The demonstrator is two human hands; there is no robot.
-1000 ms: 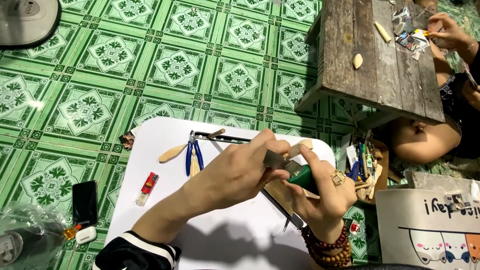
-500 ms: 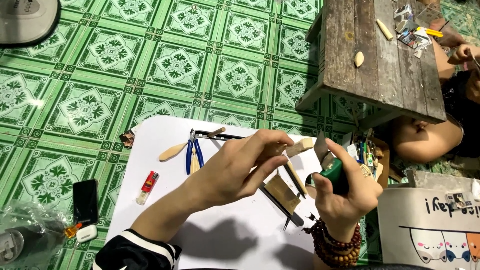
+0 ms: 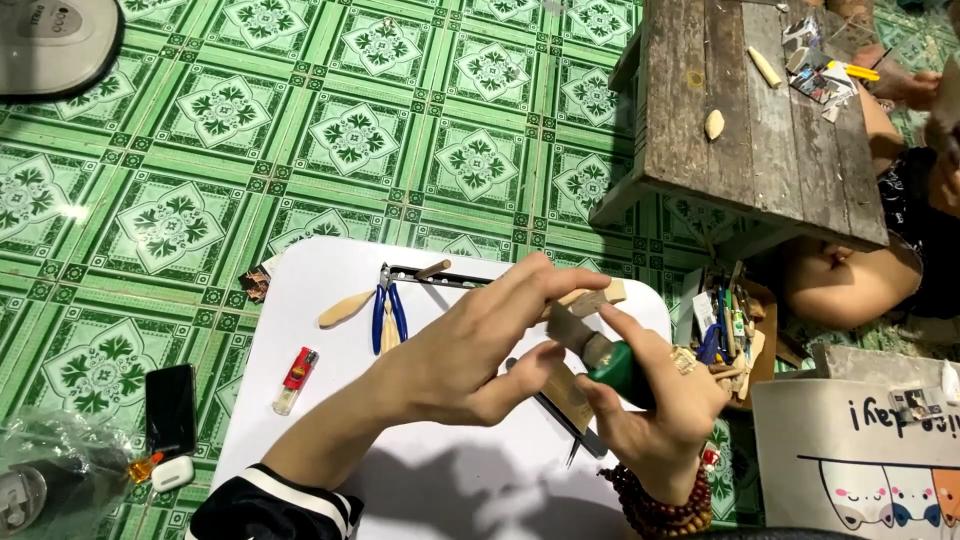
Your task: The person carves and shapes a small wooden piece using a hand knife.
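Above a white board [image 3: 330, 440] on the green tiled floor, a green-handled tool [image 3: 612, 366] is gripped in the right hand [image 3: 660, 420], its long axis running up-left toward the left hand [image 3: 480, 340]. The tool's metal tip [image 3: 568, 328] is pinched by the left fingertips; what lies between them cannot be made out. Farther up the board, blue pliers [image 3: 388, 312] lie apart.
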